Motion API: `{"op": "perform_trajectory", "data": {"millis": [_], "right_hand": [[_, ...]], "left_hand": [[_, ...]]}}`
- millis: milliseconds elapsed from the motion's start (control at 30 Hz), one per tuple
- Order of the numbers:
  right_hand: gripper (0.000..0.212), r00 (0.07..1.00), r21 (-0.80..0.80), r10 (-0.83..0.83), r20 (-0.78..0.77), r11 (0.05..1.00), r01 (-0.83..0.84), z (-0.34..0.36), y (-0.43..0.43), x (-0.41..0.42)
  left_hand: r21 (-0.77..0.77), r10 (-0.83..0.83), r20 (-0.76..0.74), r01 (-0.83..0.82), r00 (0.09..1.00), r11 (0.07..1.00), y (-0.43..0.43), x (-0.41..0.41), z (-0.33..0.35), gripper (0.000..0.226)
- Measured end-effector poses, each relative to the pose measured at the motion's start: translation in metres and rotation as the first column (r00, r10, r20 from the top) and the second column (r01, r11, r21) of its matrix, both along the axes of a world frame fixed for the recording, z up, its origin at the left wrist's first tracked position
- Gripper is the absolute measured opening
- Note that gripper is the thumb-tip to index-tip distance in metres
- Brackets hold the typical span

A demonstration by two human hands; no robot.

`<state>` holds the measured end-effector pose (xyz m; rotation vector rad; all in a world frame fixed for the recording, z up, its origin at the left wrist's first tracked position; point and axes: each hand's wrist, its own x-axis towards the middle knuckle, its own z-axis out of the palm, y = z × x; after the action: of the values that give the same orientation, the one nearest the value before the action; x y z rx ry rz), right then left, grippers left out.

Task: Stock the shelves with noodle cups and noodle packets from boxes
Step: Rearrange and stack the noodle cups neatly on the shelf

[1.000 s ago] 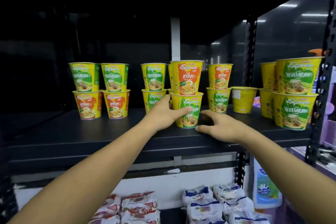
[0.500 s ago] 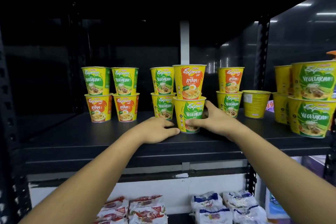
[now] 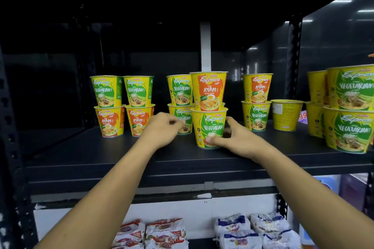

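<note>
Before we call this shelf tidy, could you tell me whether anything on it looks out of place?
Yes: one single cup, right of centre on the shelf, stands unstacked with its back label facing out. The stack that the right hand grips sits forward of its row.

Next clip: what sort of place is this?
Probably a shop aisle or stockroom: a black metal shelf holds stacked noodle cups, noodle packets lie on the level below, and what looks like a price label shows behind.
</note>
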<state>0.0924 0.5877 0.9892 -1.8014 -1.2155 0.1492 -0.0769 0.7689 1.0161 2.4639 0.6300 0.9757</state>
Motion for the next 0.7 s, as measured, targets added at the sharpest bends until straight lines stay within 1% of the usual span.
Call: {"op": "perform_trajectory", "data": {"millis": [67,100,133,200,233,267,300,400,467,567,700], "right_hand": [[0.080,1.000,-0.005,0.000,0.006,1.000,0.000,0.000,0.001,0.000],[0.080,1.000,-0.008,-0.002,0.009,1.000,0.002,0.000,0.001,0.000],[0.081,1.000,-0.006,-0.002,0.007,1.000,0.002,0.000,0.002,0.000],[0.081,1.000,-0.004,-0.001,0.002,1.000,0.001,0.000,0.002,0.001],[0.082,1.000,-0.003,0.001,0.004,1.000,-0.001,0.000,0.001,0.001],[0.082,1.000,-0.002,0.002,0.003,1.000,-0.002,0.001,0.000,0.000],[0.082,1.000,0.000,0.002,0.008,1.000,-0.002,0.000,0.000,0.001],[0.082,1.000,-0.003,0.002,0.010,1.000,-0.002,0.000,0.000,0.001],[0.080,1.000,0.002,-0.001,0.015,1.000,0.001,0.000,-0.001,0.000],[0.076,1.000,-0.002,0.004,0.024,1.000,-0.004,0.001,-0.002,-0.001],[0.074,1.000,0.003,0.009,0.015,1.000,-0.009,0.000,-0.002,0.000]], "left_hand": [[-0.036,-0.017,0.178,0.024,0.984,0.999,-0.008,0.000,0.015,0.031],[-0.032,-0.022,0.238,0.030,0.971,0.999,-0.014,0.002,0.023,0.036],[-0.017,-0.018,0.267,0.023,0.963,1.000,-0.020,0.004,0.031,0.044],[-0.014,-0.009,0.245,0.013,0.969,1.000,-0.031,0.012,0.047,0.066],[-0.041,-0.024,0.221,0.034,0.975,0.999,-0.036,0.017,0.053,0.078],[-0.077,-0.052,0.205,0.069,0.977,0.995,-0.040,0.022,0.058,0.086],[-0.111,-0.081,0.198,0.104,0.977,0.988,-0.044,0.027,0.061,0.090],[-0.138,-0.114,0.196,0.142,0.974,0.980,-0.051,0.039,0.065,0.078],[-0.154,-0.117,0.210,0.151,0.971,0.976,-0.054,0.043,0.066,0.076],[-0.187,-0.111,0.263,0.164,0.958,0.968,-0.051,0.045,0.063,0.077],[-0.172,-0.116,0.338,0.182,0.934,0.968,-0.053,0.043,0.063,0.065]]}}
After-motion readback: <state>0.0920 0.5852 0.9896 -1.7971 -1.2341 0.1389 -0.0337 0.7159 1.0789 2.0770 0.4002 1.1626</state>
